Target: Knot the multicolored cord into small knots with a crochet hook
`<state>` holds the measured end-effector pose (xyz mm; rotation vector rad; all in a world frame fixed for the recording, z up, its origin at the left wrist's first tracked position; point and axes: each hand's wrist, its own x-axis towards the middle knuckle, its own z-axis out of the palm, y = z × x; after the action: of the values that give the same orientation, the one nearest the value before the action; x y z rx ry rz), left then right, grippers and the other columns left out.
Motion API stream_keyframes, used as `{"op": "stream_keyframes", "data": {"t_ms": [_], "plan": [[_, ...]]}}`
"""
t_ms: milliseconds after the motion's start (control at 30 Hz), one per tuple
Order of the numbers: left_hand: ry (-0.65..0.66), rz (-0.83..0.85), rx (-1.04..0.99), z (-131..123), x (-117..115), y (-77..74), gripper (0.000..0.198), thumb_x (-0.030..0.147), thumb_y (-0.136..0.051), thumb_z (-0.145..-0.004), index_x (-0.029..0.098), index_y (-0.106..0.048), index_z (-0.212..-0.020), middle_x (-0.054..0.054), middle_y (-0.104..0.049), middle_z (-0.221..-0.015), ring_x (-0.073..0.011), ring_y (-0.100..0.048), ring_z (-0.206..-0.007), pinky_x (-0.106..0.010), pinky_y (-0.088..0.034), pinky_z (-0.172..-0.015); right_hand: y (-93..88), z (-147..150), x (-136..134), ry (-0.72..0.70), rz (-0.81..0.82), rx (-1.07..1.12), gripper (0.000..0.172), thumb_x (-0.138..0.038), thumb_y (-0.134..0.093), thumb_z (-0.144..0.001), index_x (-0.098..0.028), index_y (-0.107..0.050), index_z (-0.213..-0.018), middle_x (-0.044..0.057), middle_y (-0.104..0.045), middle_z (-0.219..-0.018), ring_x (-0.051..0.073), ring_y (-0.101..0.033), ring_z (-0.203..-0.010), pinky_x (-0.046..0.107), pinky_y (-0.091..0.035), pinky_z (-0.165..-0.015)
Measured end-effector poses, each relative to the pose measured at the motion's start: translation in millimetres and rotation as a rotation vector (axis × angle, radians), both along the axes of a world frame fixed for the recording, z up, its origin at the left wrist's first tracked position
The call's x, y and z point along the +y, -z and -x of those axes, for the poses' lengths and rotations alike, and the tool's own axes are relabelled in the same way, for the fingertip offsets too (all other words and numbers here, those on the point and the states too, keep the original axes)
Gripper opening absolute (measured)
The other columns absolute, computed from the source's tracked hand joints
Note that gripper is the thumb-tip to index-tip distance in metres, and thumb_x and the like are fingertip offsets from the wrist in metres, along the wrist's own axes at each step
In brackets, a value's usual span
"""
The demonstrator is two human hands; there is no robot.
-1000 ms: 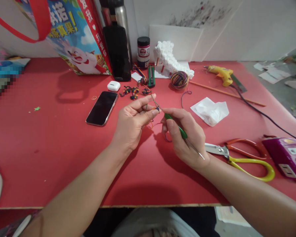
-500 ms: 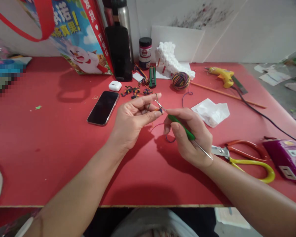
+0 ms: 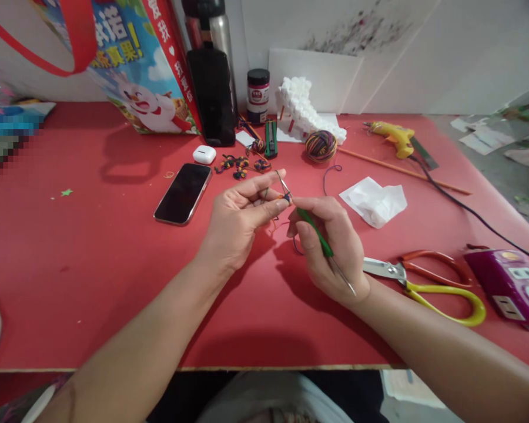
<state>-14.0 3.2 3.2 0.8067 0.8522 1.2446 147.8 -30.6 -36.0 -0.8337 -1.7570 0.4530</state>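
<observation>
Scissors [image 3: 395, 271] lie right of centre, blades running up to the right wrist, so closest obstacle; purple socket block [image 3: 509, 285] beyond at right edge. Crumpled tissue [image 3: 374, 201] just above right hand [image 3: 330, 249]. Multicolour yarn ball [image 3: 321, 145] upper centre, orange stick [image 3: 405, 169] and yellow glue gun [image 3: 394, 136] to its right. Green cutter [image 3: 271, 140] and knotted yarn bits [image 3: 241, 164] sit above left hand [image 3: 235, 223]; flat phone [image 3: 183, 194] left of it, white case [image 3: 204, 154] above that. Green-handled hook [image 3: 316, 233] is mid-frame, just right of centre: long axis diagonal, working tip up-left at small yarn piece [image 3: 285, 198], bare metal end down-right across the right wrist. Right fingers curled snugly round the handle, thumb on top. Left thumb and fingers pinched on the yarn piece, index stretched out, strand at its tip.
</observation>
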Motion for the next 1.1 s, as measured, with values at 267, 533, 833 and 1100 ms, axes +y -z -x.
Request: {"op": "stream_keyframes", "data": {"t_ms": [267, 533, 833, 1100], "plan": [[-0.043, -0.065, 0.034, -0.6, 0.7, 4.9, 0.043, 0.018, -0.102, -0.060, 0.024, -0.089, -0.100, 0.002, -0.072, -0.077, -0.0093, -0.063, -0.072, -0.022, -0.054, -0.069, -1.2, 1.2, 0.4, 0.044, 0.011, -0.043, 0.027, -0.022, -0.053, -0.111, -0.026, -0.057, -0.137, 0.007, -0.069, -0.107, 0.021, -0.069, -0.088, 0.041, -0.060, -0.084], [-0.013, -0.051, 0.011, 1.3, 0.6, 2.8, 0.045, 0.016, -0.102, -0.060, 0.023, -0.089, -0.102, 0.003, -0.071, -0.077, -0.0094, -0.065, -0.072, -0.023, -0.056, -0.073, -1.5, -1.7, 2.7, 0.025, -0.062, -0.063, 0.029, -0.021, -0.055, -0.110, -0.025, -0.058, -0.138, 0.009, -0.070, -0.107, 0.022, -0.069, -0.093, 0.042, -0.060, -0.084], [0.030, -0.123, 0.154, 9.8, 2.2, -5.4, 0.043, 0.013, -0.099, -0.062, 0.021, -0.089, -0.103, 0.000, -0.073, -0.075, -0.0126, -0.066, -0.072, -0.026, -0.057, -0.071, -9.4, -14.1, 11.7, -0.108, 0.277, 0.332, 0.017, -0.039, -0.068, -0.106, -0.023, -0.074, -0.108, 0.000, -0.069, -0.077, 0.013, -0.063, -0.057, 0.030, -0.054, -0.052], [0.018, -0.230, 0.358, 9.8, -4.7, -12.6, 0.040, 0.011, -0.091, -0.070, 0.023, -0.090, -0.108, -0.001, -0.071, -0.075, -0.0117, -0.056, -0.064, -0.025, -0.050, -0.058, -16.5, -20.8, 20.3, -0.212, 0.495, 0.512, 0.031, -0.048, -0.070, -0.104, -0.021, -0.076, -0.090, 0.001, -0.071, -0.069, 0.012, -0.059, -0.045, 0.026, -0.047, -0.040]]}}
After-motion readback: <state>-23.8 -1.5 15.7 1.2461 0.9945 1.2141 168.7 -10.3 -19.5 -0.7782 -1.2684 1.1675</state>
